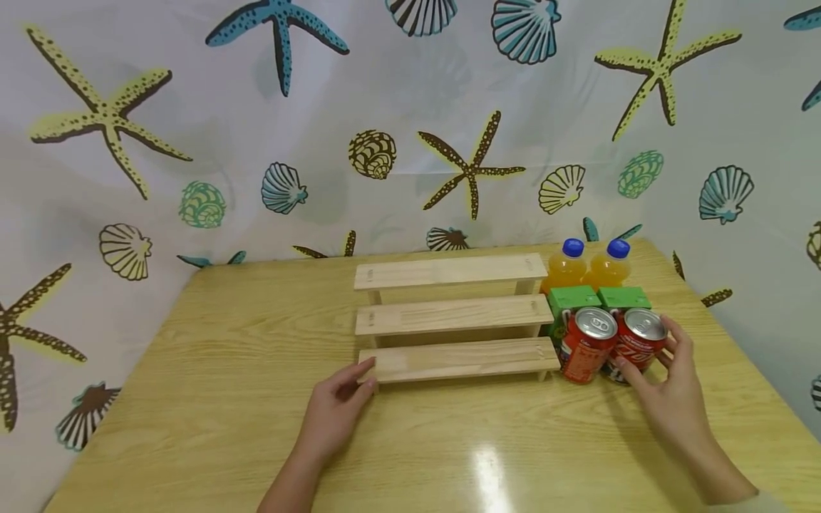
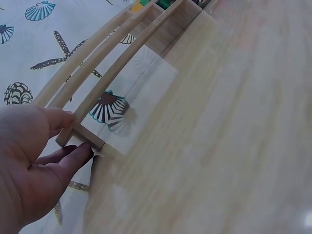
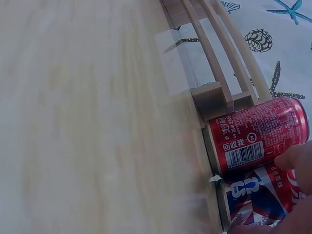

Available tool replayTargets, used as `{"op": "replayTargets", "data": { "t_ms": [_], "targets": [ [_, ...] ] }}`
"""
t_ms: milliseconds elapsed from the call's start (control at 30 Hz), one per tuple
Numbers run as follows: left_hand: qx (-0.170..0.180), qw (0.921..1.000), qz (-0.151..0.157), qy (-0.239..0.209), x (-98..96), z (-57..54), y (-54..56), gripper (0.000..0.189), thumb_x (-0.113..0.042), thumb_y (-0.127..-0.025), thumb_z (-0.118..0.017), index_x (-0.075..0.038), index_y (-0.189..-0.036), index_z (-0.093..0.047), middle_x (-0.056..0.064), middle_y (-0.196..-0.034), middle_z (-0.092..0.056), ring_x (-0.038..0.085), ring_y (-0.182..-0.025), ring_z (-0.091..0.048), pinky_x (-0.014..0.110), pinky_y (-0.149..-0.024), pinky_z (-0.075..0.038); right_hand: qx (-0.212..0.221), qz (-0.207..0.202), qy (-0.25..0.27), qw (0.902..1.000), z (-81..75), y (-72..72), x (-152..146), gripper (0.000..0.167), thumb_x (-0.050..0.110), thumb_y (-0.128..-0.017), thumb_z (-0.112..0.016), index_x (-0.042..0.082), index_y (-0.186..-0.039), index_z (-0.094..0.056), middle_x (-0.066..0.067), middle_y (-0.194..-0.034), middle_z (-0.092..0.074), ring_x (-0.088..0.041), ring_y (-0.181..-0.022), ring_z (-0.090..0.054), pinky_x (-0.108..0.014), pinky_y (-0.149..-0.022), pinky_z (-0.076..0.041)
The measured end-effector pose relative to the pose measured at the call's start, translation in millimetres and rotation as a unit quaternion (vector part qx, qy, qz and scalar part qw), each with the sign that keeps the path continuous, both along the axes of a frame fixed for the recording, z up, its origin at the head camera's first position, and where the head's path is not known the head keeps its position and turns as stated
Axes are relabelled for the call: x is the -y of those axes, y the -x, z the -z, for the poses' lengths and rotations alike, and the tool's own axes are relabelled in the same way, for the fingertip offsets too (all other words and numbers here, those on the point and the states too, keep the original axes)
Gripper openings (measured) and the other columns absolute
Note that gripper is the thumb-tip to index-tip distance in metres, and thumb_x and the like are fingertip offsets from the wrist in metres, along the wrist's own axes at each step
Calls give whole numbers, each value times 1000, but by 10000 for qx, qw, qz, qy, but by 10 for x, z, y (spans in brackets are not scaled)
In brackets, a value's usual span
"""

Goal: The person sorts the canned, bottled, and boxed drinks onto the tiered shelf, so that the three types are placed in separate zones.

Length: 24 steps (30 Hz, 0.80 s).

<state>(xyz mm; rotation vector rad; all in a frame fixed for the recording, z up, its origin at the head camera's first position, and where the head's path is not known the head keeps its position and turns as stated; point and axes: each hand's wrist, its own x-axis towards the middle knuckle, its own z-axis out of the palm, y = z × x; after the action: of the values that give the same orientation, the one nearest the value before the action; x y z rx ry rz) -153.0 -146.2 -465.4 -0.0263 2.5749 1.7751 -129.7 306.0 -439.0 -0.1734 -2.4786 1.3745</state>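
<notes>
A three-tier wooden step rack (image 1: 462, 360) stands on the table. At the left end of its lowest, front plank (image 2: 105, 85), my left hand (image 1: 336, 410) pinches the wood between thumb and fingers. Two red cola cans stand upright beside the rack's right end. My right hand (image 1: 673, 388) grips the right cola can (image 1: 635, 345) from its right side, the thumb in front. In the right wrist view this can (image 3: 258, 197) lies between the thumb and fingers. The left cola can (image 3: 261, 134) is right against it and close to the rack's end.
Behind the cans stand two green boxes (image 1: 574, 296), and behind those, two orange drink bottles (image 1: 567, 265) with blue caps. A patterned cloth (image 1: 398, 85) with starfish and shells hangs behind the wooden table (image 1: 256, 328).
</notes>
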Motion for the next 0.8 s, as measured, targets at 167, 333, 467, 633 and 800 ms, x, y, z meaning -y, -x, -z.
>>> {"op": "replayTargets", "data": {
  "t_ms": [167,333,467,633,800],
  "targets": [
    [264,9993,-116,-239,11,-33,-16,38,-23,-96,-68,-20,-135,-64,6,-143,-58,18,-112,-64,21,-94,-56,160,35,-113,9998,-3,10,41,88,29,-98,-65,23,-160,-2,-33,-154,-29,-58,-136,-36,-67,-100,-46],
    [473,9971,-98,-592,-14,-69,-29,39,-20,-97,-67,-19,-136,-63,10,-146,-54,16,-111,-64,16,-87,-56,295,213,108,9993,-14,6,47,89,32,-97,-67,30,-159,-3,-27,-150,-34,-54,-135,-40,-7,-79,-50],
    [510,9958,-111,-748,-45,-78,-27,40,-19,-98,-67,-17,-137,-62,12,-145,-54,17,-111,-65,16,-87,-56,294,340,351,9984,-21,10,45,90,31,-95,-69,32,-159,-6,-26,-150,-34,-54,-135,-41,3,-71,-41],
    [503,9955,-90,-796,-71,-90,-15,39,-17,-98,-66,-16,-137,-62,11,-143,-55,19,-110,-65,18,-87,-57,225,454,176,9986,-29,12,35,89,30,-94,-71,28,-160,-10,-27,-150,-36,-55,-132,-44,3,-69,-42],
    [578,9951,-241,-763,-44,-62,-36,38,-17,-97,-67,-20,-135,-64,7,-142,-56,18,-108,-65,19,-86,-57,167,330,-221,9991,-26,27,59,88,33,-94,-71,22,-159,-13,-28,-152,-35,-57,-130,-44,3,-70,-40]
  ]
}}
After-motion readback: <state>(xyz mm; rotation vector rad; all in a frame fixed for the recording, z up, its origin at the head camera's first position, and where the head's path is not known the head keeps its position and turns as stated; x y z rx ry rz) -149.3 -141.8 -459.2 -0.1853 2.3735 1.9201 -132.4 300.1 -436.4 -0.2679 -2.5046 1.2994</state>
